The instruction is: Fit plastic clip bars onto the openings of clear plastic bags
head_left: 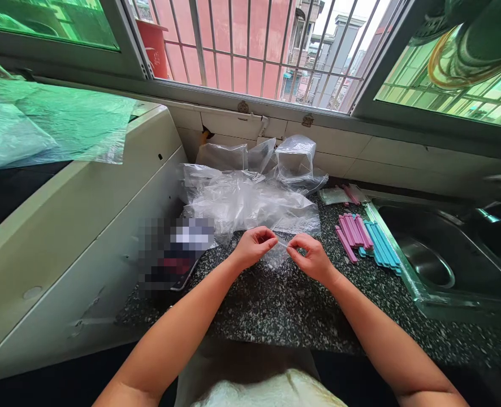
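Between my two hands is a small clear plastic bag [275, 258], its top edge drawn into a straight line. My left hand [253, 249] pinches the left end of that edge with thumb and forefinger. At the right end, my right hand [312, 259] grips it the same way. The lower part of the bag hangs just over or touches the speckled dark counter [276, 311]; I cannot tell which. Right behind my hands lies a heap of crumpled clear plastic bags [250, 198].
Pink plastic strips [352, 230] and blue plastic strips [381, 246] lie right of my hands, beside a metal sink [428, 265]. To the left are a partly pixelated phone-like device [185, 277] and a white appliance [119, 220] with green plastic sheeting [76, 124] on top. A barred window is behind.
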{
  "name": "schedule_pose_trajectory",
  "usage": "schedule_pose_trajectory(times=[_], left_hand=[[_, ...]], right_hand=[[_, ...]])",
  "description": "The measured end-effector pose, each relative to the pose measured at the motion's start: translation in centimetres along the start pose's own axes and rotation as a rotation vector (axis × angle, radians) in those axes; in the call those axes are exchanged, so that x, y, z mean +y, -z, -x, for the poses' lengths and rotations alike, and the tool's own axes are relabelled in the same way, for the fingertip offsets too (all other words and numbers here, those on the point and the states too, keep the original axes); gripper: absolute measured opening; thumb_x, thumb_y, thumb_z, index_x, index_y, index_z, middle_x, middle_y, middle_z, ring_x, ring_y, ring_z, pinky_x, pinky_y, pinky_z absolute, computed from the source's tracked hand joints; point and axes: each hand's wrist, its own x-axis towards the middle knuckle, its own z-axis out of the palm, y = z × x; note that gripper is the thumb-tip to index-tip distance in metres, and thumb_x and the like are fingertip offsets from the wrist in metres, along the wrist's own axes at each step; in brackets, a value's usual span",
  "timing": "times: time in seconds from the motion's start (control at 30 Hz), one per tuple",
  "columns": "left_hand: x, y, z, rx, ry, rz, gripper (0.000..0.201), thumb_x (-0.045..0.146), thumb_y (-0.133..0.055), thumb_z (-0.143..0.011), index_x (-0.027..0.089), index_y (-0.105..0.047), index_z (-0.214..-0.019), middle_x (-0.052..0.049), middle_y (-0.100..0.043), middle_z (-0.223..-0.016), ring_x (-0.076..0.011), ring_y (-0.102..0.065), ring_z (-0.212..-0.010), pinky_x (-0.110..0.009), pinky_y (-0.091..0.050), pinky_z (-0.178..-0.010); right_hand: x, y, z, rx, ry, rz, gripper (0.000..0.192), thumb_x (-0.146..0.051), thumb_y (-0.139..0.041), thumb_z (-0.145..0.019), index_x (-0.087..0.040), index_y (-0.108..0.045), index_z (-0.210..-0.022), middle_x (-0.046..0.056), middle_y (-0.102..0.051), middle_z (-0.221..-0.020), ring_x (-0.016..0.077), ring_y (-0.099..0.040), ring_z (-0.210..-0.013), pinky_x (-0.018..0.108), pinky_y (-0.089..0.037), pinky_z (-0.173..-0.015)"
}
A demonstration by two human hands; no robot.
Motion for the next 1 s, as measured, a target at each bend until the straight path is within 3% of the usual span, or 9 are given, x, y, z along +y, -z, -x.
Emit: schedule_pose_trajectory(times=[0.5, 1.0], left_hand=[[-0.39, 0.12, 0.07, -0.035, -0.031, -0.136, 0.014, 0.025, -0.062, -0.069, 0.013, -0.059, -0.064, 0.002, -0.052, -0.059, -0.0081, -0.043, -0.056, -0.021, -0.036, -0.055], [-0.13, 0.28, 0.0, -0.004, -0.012, -0.062, 0.019, 0.031, -0.064, -0.066, 0.013, -0.058, -0.063, 0.002, -0.052, -0.057, -0.0085, -0.043, -0.055, -0.022, -0.035, -0.054]], right_hand=[[0.09, -0.05, 0.08, -0.014, 0.04, 0.083, 0.014, -0.017, -0.053, -0.082, -0.02, -0.054, -0.069, 0.003, -0.06, -0.067, 0.016, -0.053, -0.067, 0.029, -0.041, -0.066], [0.17, 0.27, -0.05, 0.051, -0.01, 0.011, 0.014, -0.019, -0.055, -0.081, -0.021, -0.053, -0.068, 0.001, -0.058, -0.065, 0.0153, -0.053, -0.066, 0.029, -0.042, -0.064]])
